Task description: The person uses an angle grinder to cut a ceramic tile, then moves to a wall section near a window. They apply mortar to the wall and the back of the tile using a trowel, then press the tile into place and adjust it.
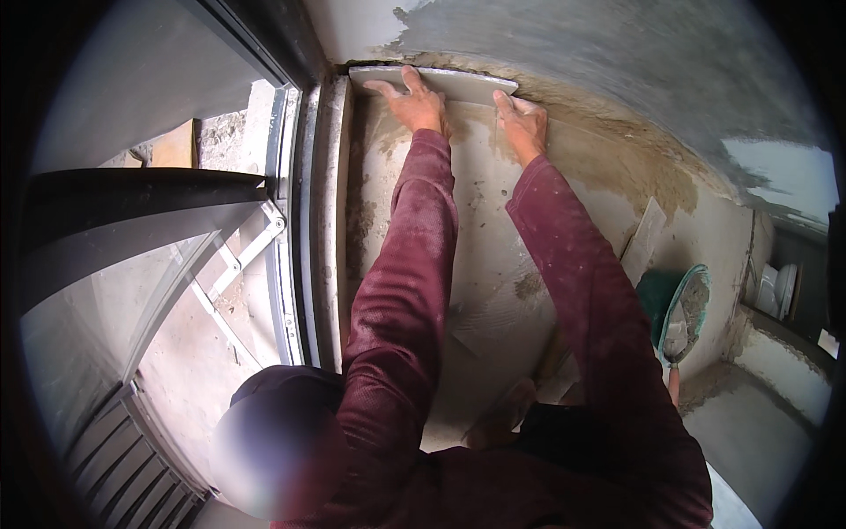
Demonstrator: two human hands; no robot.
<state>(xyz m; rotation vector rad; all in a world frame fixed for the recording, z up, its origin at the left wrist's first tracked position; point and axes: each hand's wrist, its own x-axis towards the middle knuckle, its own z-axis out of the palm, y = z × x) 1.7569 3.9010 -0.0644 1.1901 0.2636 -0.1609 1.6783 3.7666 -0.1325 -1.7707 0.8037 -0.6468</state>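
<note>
A narrow pale grey tile strip lies lengthwise along the foot of the far wall. My left hand holds it left of its middle, fingers spread over its face and upper edge. At the strip's right end is my right hand, with thumb and fingers gripping the corner. The undersides of both hands' fingers are hidden. Below the strip spreads a pale surface with damp, mortar-stained patches. Rough brown mortar runs along the wall's base to the right.
To my left stands an opened window frame with a metal stay arm. On the right, a green bucket contains grey mortar and a trowel. A pale offcut leans near my right forearm. A dark cap shows lower left.
</note>
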